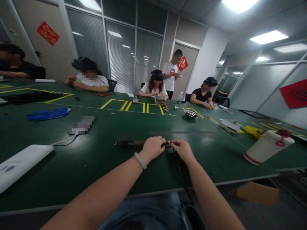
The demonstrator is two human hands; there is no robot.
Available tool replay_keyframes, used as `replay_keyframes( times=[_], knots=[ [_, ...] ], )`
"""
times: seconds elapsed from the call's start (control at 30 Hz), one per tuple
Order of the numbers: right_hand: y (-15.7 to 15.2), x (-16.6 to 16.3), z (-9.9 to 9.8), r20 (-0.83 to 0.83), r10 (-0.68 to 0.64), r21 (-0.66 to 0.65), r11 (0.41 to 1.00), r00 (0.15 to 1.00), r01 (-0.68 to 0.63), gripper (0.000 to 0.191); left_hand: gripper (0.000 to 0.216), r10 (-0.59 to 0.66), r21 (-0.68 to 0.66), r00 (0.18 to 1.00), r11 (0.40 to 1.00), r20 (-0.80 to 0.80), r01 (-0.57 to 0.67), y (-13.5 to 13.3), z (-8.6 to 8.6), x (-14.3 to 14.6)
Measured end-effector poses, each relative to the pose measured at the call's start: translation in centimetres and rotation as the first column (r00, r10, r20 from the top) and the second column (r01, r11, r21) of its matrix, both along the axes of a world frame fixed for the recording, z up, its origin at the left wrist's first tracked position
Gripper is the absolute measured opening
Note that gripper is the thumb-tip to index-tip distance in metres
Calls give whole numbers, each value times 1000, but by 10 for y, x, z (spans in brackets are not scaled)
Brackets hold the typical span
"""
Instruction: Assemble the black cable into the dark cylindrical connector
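Left hand is curled shut around the near end of a dark rod-shaped tool, which lies flat on the green table and sticks out to that hand's left. From the head view I see the right hand just beside it, pinching the tool's small tip, where a black cable drops over the table's near edge. Bare tabletop spreads ahead of both hands. A white jug lies well right and a white slab well left.
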State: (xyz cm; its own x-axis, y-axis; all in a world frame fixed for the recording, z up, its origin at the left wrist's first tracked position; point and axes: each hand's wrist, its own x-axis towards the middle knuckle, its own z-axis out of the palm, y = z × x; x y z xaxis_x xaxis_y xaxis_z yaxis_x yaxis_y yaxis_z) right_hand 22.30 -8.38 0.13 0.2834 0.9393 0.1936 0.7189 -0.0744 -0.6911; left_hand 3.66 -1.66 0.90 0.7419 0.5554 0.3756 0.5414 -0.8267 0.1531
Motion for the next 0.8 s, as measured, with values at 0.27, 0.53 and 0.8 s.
replay_keyframes(
  times=[0.27, 0.53, 0.8],
  knots=[
    [0, -3, -3, 165, 19, -9, 1000, 986, -18, 22, 11, -25, 60, 1000, 998, -1, 25, 1, -1, 4],
    [-2, -7, -3, 166, -52, -15, 998, 985, 55, 12, 14, -18, 16, 1000, 1000, -12, 19, 0, 1, 4],
    [2, -10, -3, 174, 1, -48, 999, 985, 7, 14, 19, -7, -44, 1000, 999, -1, 7, 1, 4, 1]
  ],
)
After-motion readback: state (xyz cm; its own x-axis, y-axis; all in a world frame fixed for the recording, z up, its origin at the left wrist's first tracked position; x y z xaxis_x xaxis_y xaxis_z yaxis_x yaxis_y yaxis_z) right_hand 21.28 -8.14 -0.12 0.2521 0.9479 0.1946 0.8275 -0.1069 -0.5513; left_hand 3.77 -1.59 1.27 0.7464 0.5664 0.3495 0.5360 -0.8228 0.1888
